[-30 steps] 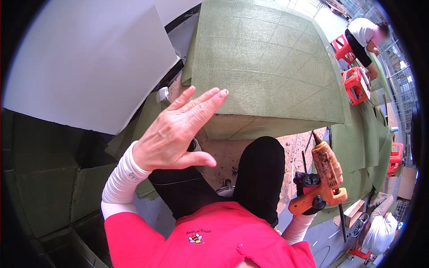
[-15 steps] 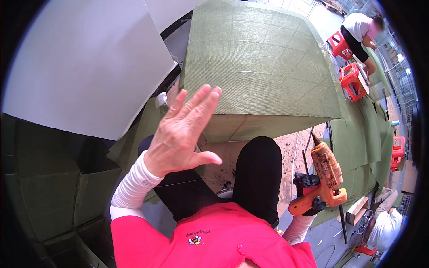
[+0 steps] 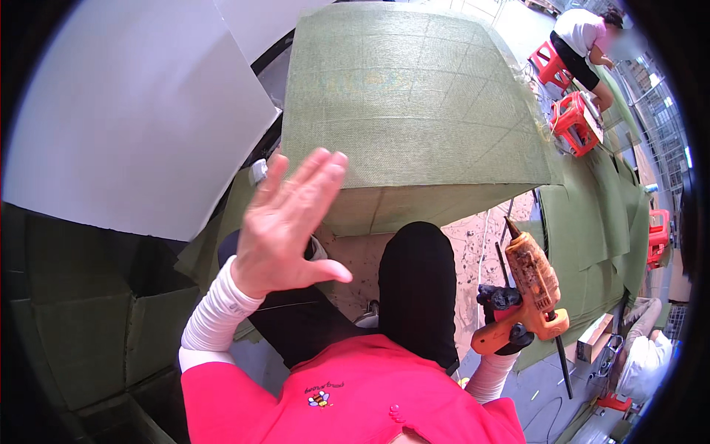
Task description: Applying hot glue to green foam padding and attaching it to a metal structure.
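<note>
My left hand (image 3: 277,237) is raised over my lap, with its fingers stretched out, its thumb apart and nothing in it. It hovers near the close left corner of a large box-like block covered in green woven mesh (image 3: 414,111). At the right, my right hand (image 3: 518,340), in a dark glove, is wrapped round the handle of an orange hot glue gun (image 3: 537,277). Brown residue coats the gun's barrel, and its dark nozzle points up and away from me. A black glue stick (image 3: 564,366) sticks out of its rear end.
A big white panel (image 3: 133,111) leans at the left above dark green boxes (image 3: 66,333). Green mesh sheets (image 3: 584,229) hang at the right. Beyond are red stools (image 3: 573,122), a seated person (image 3: 580,37) and another person (image 3: 643,366) at lower right. Speckled cardboard (image 3: 473,251) covers the floor.
The whole view has shifted slightly, so the block and stools sit a little further left. My left hand stays spread and raised; my right still grips the glue gun.
</note>
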The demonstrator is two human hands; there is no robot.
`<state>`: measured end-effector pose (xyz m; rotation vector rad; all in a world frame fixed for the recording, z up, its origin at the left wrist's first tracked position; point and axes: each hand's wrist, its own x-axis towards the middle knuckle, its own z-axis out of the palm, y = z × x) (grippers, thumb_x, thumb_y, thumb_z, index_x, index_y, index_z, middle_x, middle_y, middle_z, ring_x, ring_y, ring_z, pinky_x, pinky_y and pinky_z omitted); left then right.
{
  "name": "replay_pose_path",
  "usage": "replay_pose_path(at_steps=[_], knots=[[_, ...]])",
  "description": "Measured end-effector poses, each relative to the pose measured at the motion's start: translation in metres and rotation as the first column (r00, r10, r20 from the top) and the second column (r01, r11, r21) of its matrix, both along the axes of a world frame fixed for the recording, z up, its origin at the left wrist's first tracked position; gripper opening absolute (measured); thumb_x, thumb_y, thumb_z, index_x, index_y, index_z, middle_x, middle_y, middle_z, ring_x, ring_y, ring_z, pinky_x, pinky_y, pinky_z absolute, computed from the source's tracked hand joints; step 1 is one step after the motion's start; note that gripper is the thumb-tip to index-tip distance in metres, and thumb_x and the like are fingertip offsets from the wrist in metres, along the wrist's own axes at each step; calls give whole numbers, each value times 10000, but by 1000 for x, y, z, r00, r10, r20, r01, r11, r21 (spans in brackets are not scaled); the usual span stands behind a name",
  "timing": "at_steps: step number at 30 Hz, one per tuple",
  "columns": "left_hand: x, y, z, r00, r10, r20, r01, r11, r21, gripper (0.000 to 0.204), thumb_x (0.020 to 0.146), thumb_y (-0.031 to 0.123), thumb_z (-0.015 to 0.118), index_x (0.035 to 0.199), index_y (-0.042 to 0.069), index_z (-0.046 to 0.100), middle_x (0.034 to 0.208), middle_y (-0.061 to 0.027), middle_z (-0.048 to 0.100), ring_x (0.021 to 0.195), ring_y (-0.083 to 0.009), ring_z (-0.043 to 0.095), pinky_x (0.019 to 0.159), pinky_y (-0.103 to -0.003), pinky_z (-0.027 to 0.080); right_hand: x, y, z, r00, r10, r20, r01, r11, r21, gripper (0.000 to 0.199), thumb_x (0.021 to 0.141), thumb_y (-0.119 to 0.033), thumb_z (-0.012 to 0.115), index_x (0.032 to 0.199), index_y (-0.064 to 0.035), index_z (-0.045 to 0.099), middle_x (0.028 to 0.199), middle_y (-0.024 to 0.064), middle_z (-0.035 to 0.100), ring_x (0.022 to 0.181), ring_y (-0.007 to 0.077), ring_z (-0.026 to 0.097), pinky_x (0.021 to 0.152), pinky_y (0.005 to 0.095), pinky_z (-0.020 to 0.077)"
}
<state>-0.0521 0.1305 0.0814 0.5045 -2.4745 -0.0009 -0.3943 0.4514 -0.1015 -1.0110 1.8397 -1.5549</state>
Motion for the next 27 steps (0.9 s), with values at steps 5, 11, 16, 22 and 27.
replay_pose_path(at_steps=[5, 11, 16, 22, 27], knots=[[65, -7, -22, 688, 285, -668, -268, 955, 131, 171, 995, 118, 588, 1003, -52, 612, 952, -123, 730, 981, -270, 704, 1084, -534, 406, -3, 3, -5, 1000, 3, -16, -3, 1000, 5, 830, 688, -405, 825, 1346, -39, 476, 1222, 172, 565, 1177, 344, 539, 1031, 480, 407], [125, 38, -94, 579, 804, -137, -207, 308, 929, 207, 992, 116, 584, 974, -59, 693, 1199, -150, 679, 1135, -239, 633, 1018, -359, 459, -2, 3, -12, 999, 24, -33, -24, 1000, 14, 829, 684, -415, 828, 1338, -39, 483, 1214, 169, 567, 1168, 341, 543, 1023, 474, 412], [143, 67, -42, 725, 662, -190, -462, 673, 578, 646, 1054, 499, 378, 1346, -50, 553, 1439, -201, 524, 1383, -322, 449, 1108, -431, 373, -2, 2, -14, 998, 38, -51, -37, 999, 11, 829, 681, -423, 831, 1331, -40, 489, 1207, 168, 569, 1161, 339, 546, 1017, 470, 416], [47, 12, -2, 963, 260, 71, -269, 942, 202, 945, 920, 725, 389, 1519, -3, 336, 1566, -173, 367, 1482, -318, 293, 1205, -477, 192, -2, -4, -16, 995, 66, -71, -64, 998, 20, 828, 677, -433, 834, 1322, -40, 495, 1199, 165, 571, 1152, 335, 550, 1009, 464, 420], [16, -4, 0, 923, 129, 362, -173, 981, 92, 944, 911, 716, 419, 1510, -9, 345, 1544, -174, 397, 1462, -314, 330, 1211, -478, 192, -1, -7, -16, 995, 63, -79, -60, 997, 39, 828, 674, -441, 837, 1315, -40, 501, 1192, 163, 572, 1145, 333, 553, 1003, 460, 424]])
